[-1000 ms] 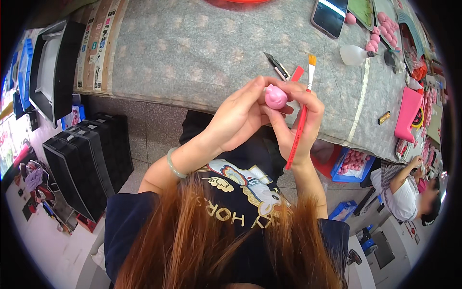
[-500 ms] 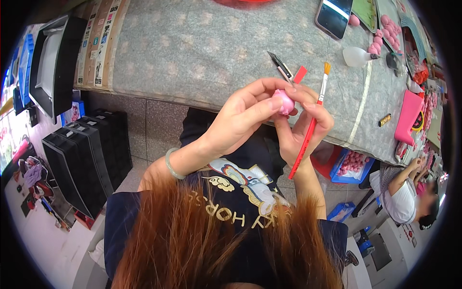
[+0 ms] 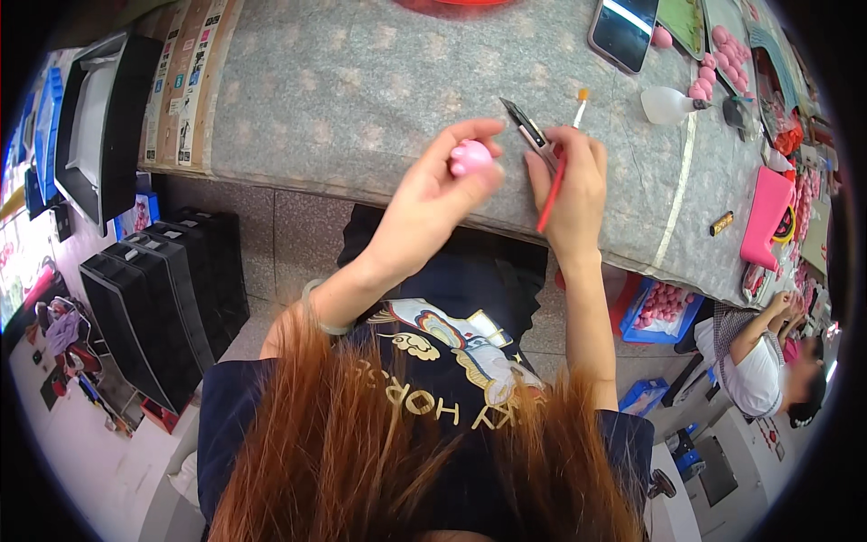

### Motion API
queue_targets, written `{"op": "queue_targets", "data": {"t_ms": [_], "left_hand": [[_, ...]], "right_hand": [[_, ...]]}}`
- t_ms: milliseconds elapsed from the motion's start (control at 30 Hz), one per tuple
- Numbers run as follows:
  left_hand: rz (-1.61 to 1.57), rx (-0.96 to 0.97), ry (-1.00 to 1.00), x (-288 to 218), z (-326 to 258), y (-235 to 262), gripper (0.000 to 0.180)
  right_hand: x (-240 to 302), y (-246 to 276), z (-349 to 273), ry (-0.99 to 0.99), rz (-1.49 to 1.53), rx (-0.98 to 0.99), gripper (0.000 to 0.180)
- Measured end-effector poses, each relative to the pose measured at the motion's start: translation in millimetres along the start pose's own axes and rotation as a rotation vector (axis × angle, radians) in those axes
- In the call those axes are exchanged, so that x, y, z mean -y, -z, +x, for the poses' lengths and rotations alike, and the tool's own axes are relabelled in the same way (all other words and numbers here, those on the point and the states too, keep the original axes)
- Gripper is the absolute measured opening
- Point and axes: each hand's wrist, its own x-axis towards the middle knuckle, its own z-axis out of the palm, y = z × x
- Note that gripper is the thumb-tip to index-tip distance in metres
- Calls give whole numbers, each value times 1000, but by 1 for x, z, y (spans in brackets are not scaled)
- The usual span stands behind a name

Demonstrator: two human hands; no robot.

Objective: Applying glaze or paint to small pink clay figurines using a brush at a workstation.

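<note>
My left hand [image 3: 424, 208] is raised over the table's near edge, its thumb and fingers curled round a small round pink figurine [image 3: 471, 158] with little bumps. To its right, my right hand [image 3: 578, 203] keeps a red-handled paintbrush [image 3: 552, 197] with orange bristles between its fingers. The same hand's fingertips and thumb meet the back part of a utility knife [image 3: 527, 124], whose dark pointed end faces away to the left. Those fingers cover the knife's rear, so I cannot tell whether it is lifted off the grey-covered table [image 3: 343, 99].
A smartphone [image 3: 623, 34], a translucent squeeze bottle [image 3: 666, 105] and several pink balls [image 3: 725, 45] lie at the far right. Nearer are a small gold tube [image 3: 722, 223] and a pink tape dispenser [image 3: 766, 217]. Black crates [image 3: 167, 303] stand left. A co-worker [image 3: 750, 361] sits right.
My hands have parted. My left hand moved left with the pink figurine, while my right let go of it and reached to the utility knife, still carrying the paintbrush.
</note>
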Motion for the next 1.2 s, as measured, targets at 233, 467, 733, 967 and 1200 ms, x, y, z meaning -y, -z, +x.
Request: {"op": "queue_targets", "data": {"t_ms": [233, 467, 733, 967, 1200], "left_hand": [[234, 56, -74, -9, -9, -8, 49], [315, 10, -74, -14, -10, -8, 40], [364, -45, -153, -9, -7, -2, 37], [488, -79, -187, -8, -6, -1, 34], [586, -78, -143, -8, -5, -1, 35]], "right_hand": [[-4, -4, 16, 7, -121, -51, 30], [18, 15, 16, -51, 359, -130, 22], [49, 31, -2, 83, 298, 173, 41], [51, 34, -3, 72, 313, 196, 37], [53, 31, -6, 36, 319, 158, 34]]}}
